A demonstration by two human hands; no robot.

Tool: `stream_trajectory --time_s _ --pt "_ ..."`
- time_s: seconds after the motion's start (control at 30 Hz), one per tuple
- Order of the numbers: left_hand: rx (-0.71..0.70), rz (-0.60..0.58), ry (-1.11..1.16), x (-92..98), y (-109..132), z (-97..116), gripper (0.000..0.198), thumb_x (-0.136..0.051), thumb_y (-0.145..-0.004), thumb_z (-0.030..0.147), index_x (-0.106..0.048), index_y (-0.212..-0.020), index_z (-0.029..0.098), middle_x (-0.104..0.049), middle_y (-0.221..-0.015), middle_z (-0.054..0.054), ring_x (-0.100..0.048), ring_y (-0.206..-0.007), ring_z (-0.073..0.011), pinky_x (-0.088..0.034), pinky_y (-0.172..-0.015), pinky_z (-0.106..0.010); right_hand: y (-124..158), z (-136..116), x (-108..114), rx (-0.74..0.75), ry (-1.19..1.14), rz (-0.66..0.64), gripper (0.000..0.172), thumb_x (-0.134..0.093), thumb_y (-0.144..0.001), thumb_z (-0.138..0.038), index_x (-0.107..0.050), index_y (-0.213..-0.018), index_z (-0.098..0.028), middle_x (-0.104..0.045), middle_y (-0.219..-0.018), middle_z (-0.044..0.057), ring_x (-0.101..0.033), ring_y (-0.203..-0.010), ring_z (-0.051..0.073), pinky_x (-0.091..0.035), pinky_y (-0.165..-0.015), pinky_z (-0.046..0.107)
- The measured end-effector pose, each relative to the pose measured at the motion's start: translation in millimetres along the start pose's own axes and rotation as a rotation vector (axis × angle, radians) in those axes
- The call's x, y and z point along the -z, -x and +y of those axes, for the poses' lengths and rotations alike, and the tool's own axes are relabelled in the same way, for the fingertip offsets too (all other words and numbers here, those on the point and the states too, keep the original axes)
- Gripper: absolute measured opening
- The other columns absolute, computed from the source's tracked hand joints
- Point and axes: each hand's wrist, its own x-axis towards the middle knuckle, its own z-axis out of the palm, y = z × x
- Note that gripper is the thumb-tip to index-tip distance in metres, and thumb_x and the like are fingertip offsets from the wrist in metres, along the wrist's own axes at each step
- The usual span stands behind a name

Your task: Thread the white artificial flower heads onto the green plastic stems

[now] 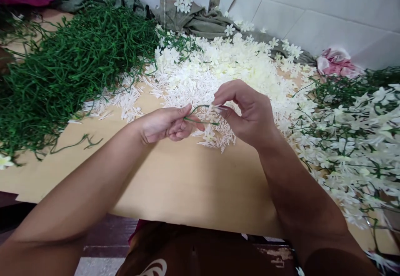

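Observation:
Between thumb and fingers my left hand (170, 124) pinches a green plastic flower stem (203, 121), whose thin branches point to the right. My right hand (246, 111) has its thumb and forefinger closed on a small white piece (215, 108) at the tip of the upper branch. Whether that piece is a petal part or a white stick is too small to tell. Right below the hands lie loose white sticks (225, 136) and a single white flower (209, 136). Behind them spreads a large heap of white artificial flowers (243, 61).
Green stems (78, 51) are piled high at the left. Stems bearing white flowers (353, 142) lie heaped at the right. Cardboard (193, 184) covers the table, its near edge close to my body. A tiled wall (300, 9) and grey cloth (203, 23) border the back.

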Motion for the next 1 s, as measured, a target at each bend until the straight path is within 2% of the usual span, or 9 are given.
stream_trajectory --time_s 0.1,0.2,0.27,0.4,0.6,0.67,0.8,0.9,1.0 --pt "0.001 -0.009 0.106 -2.7 4 1 0.038 -0.067 -0.075 0.047 -0.069 -0.083 0.009 -0.047 -0.048 0.0 -0.041 -0.042 -0.0067 -0.028 -0.038 -0.019 0 -13 0 0.124 0.153 -0.107 0.014 -0.054 -0.087 -0.027 -0.061 -0.076 -0.024 -0.058 -0.083 0.003 -0.055 -0.09 0.019 -0.045 -0.088 0.042" --pt "-0.066 0.108 0.166 -2.4 6 4 0.021 -0.074 -0.071 0.025 -0.07 -0.086 0.01 -0.057 -0.057 -0.001 -0.049 -0.049 -0.0053 -0.035 -0.044 -0.016 0 -20 -2 0.196 0.232 -0.174 0.017 -0.05 -0.089 -0.022 -0.062 -0.077 -0.025 -0.06 -0.084 0.002 -0.054 -0.092 0.018 -0.044 -0.089 0.042" --pt "-0.134 0.207 0.162 2.1 7 7 0.023 -0.072 -0.071 0.017 -0.07 -0.094 0.01 -0.062 -0.064 -0.001 -0.054 -0.055 -0.0053 -0.04 -0.049 -0.016 1 -21 -2 0.222 0.254 -0.206 0.019 -0.048 -0.089 -0.019 -0.061 -0.078 -0.025 -0.061 -0.084 0.001 -0.054 -0.092 0.018 -0.044 -0.088 0.04" --pt "-0.289 0.372 0.131 15.5 12 14 0.024 -0.068 -0.076 0.016 -0.068 -0.1 0.013 -0.063 -0.068 0.0 -0.056 -0.062 -0.0061 -0.042 -0.055 -0.017 7 -7 -11 0.164 0.336 -0.273 0.014 -0.049 -0.087 -0.015 -0.062 -0.084 -0.021 -0.063 -0.085 0.004 -0.054 -0.088 0.019 -0.045 -0.082 0.037" --pt "-0.476 0.478 0.152 23.4 26 24 0.009 -0.055 -0.089 0.019 -0.063 -0.089 0.014 -0.047 -0.052 0.006 -0.043 -0.053 -0.0029 -0.036 -0.057 -0.017 18 20 -42 0.012 0.741 -0.537 0.013 -0.053 -0.082 -0.011 -0.065 -0.087 -0.01 -0.064 -0.091 0.015 -0.05 -0.091 0.026 -0.043 -0.081 0.04" --pt "-0.508 0.496 0.163 23.6 29 27 0.01 -0.052 -0.09 0.014 -0.061 -0.093 0.014 -0.051 -0.055 0.006 -0.045 -0.057 -0.003 -0.037 -0.059 -0.017 18 26 -43 0.02 0.738 -0.505 0.015 -0.049 -0.084 -0.011 -0.064 -0.082 -0.012 -0.064 -0.088 0.014 -0.05 -0.088 0.025 -0.043 -0.08 0.039" --pt "-0.54 0.488 0.122 27.8 30 27 0.021 -0.058 -0.082 0.01 -0.064 -0.1 0.018 -0.056 -0.067 0.004 -0.05 -0.066 -0.0042 -0.042 -0.066 -0.021 15 35 -31 0.078 0.556 -0.221 0.015 -0.046 -0.087 -0.016 -0.06 -0.08 -0.016 -0.065 -0.08 0.009 -0.053 -0.077 0.02 -0.045 -0.073 0.034" --pt "-0.608 0.548 0.019 37.9 27 24 0.02 -0.074 -0.07 0.023 -0.068 -0.089 0.023 -0.056 -0.065 0.003 -0.049 -0.063 -0.0076 -0.041 -0.061 -0.028 12 39 -20 0.029 0.466 -0.019 0.011 -0.05 -0.085 -0.016 -0.06 -0.081 -0.018 -0.066 -0.077 0.005 -0.056 -0.072 0.016 -0.046 -0.067 0.03" --pt "-0.794 0.684 -0.079 48.5 26 24 0.01 -0.072 -0.071 0.025 -0.066 -0.079 0.024 -0.055 -0.061 0.004 -0.046 -0.059 -0.0079 -0.036 -0.059 -0.028 10 42 -11 -0.047 0.403 0.083 0.009 -0.052 -0.083 -0.016 -0.061 -0.079 -0.019 -0.068 -0.079 0.003 -0.059 -0.071 0.015 -0.048 -0.067 0.03"
